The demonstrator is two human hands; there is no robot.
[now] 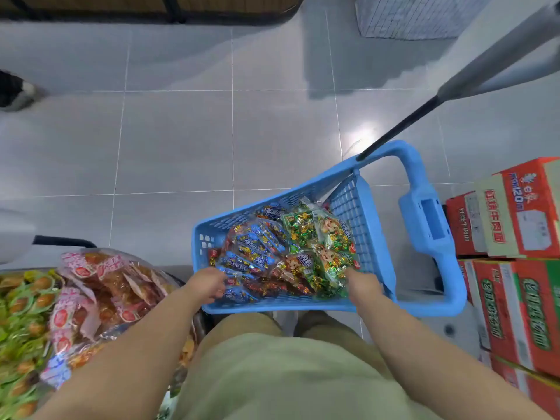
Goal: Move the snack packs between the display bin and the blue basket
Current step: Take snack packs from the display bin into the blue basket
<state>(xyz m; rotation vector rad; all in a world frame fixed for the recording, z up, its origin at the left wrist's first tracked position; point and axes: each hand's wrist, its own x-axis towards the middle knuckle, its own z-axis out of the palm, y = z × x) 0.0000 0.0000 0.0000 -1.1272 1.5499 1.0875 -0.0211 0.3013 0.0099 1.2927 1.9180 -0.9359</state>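
The blue basket (303, 189) stands on the floor in front of me, filled with snack packs. Blue-wrapped packs (251, 250) lie on its left side and green-and-gold packs (321, 247) on its right. My left hand (207, 283) reaches into the near left corner, its fingers curled on a blue-wrapped pack. My right hand (363, 284) is in the near right corner, its fingers on the edge of a green-and-gold pack. The display bin (188, 281) sits at the lower left, heaped with pink-labelled packs (97, 292) and green packs (21, 313).
Red and green cartons (515, 268) are stacked at the right, close to the basket's handle (430, 225). A grey and black pole (454, 86) slants up from the basket's far corner. Grey floor tiles (175, 140) stretch ahead. A dark shelf base (151, 10) runs along the top.
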